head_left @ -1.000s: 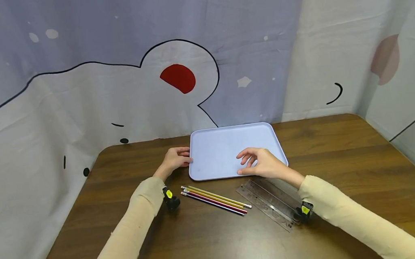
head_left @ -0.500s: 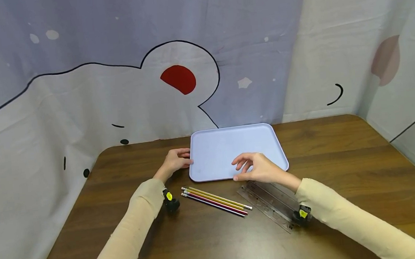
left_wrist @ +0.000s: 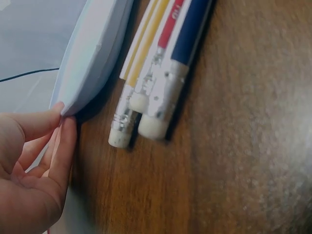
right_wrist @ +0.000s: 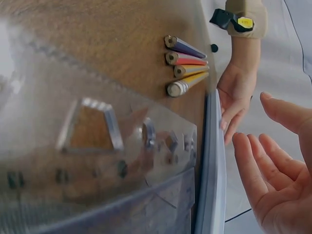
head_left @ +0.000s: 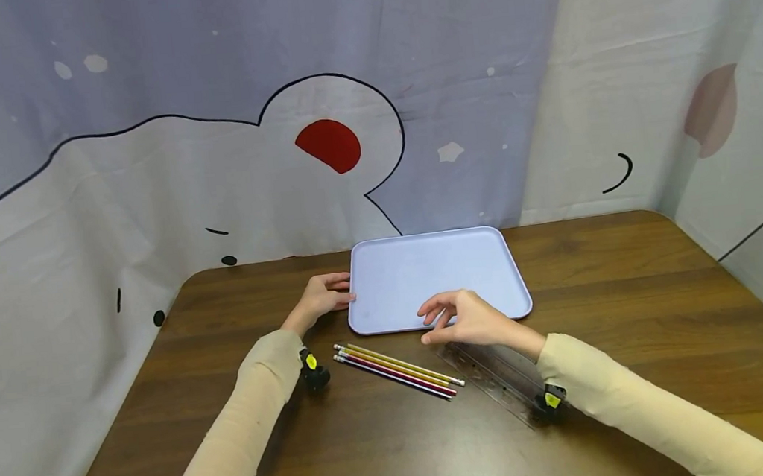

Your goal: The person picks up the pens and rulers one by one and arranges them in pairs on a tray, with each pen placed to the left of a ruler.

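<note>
The lilac tray [head_left: 384,275] lies flat at the back middle of the table. My left hand [head_left: 319,297] pinches its left edge, thumb above and fingers below, as the left wrist view shows at the tray's corner [left_wrist: 92,63]. My right hand [head_left: 472,320] hovers around the tray's front edge with fingers loosely bent and nothing in them. Below that wrist lie clear plastic rulers [head_left: 490,382], partly hidden by the arm; one has cut-out shapes in the right wrist view. Several pencils [head_left: 398,369] in yellow, red and dark blue lie side by side between the hands.
The brown wooden table [head_left: 602,310] has rounded back corners. A printed curtain [head_left: 216,184] hangs right behind the tray and along both sides. Each wrist carries a small black camera, such as the left camera [head_left: 314,374].
My right hand has shifted left and towards me, from over the tray to its front edge. The left hand keeps its hold on the tray, and the pencils lie where they were.
</note>
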Motion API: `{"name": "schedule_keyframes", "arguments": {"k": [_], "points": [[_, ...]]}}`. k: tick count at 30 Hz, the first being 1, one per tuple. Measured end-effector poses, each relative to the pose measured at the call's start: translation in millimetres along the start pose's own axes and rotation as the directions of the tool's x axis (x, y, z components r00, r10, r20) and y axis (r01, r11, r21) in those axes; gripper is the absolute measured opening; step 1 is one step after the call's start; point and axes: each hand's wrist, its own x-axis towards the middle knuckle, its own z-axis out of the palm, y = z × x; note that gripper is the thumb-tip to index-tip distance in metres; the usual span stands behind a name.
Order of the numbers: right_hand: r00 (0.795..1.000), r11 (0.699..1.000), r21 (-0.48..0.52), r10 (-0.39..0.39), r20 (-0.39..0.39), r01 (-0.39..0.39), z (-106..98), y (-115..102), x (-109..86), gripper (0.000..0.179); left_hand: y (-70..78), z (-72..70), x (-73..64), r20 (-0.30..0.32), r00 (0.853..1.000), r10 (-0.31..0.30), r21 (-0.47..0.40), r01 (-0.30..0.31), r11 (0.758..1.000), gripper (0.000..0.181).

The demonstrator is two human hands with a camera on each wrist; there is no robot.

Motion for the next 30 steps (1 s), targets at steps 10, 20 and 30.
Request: {"name": "schedule_keyframes", "arguments": {"k": [10,20,30], "points": [[0.996,0.997,0.05,0.053,0.068,-0.056,10,1,3.0,0.045,-1.1,-0.4,0.7,0.0,1.0,0.014,0.009,-0.014,1.0,0.053],[0.99,0.992,0.086,0.076,0.118,-0.087,18,-2,5.1,0.044,0.0,-0.5,0.4,0.0,1.0,0.022,0.048,-0.022,0.999,0.052],[0.984,0.991,0.08,0.094,0.15,-0.107,17,-37,-1.7,0.04,1.2,-1.1,-0.6,0.002,1.0,0.026,0.055,-0.026,0.998,0.052]]}}
